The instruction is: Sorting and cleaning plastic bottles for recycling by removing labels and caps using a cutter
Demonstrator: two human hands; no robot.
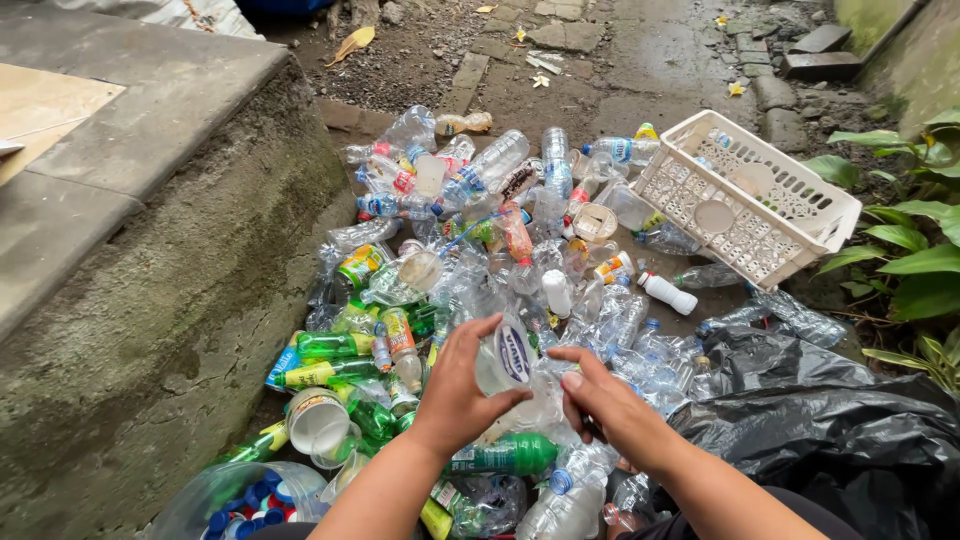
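Observation:
My left hand [458,388] grips a clear plastic cup [506,360] with a blue-and-white label, held over a heap of empty plastic bottles [480,230]. My right hand [610,405] is beside it, fingers curled, its fingertips touching the cup's lower side; something dark shows under its palm, too hidden to identify. A green bottle [510,455] lies just below my left wrist. Clear, green and labelled bottles and cups spread out in front of both hands.
A white plastic basket [745,195] lies tipped on its side at the right. A black plastic bag [820,420] lies right of my hands. A clear container of blue caps [235,500] sits bottom left. A concrete step [150,250] rises at left; plants [920,230] at right.

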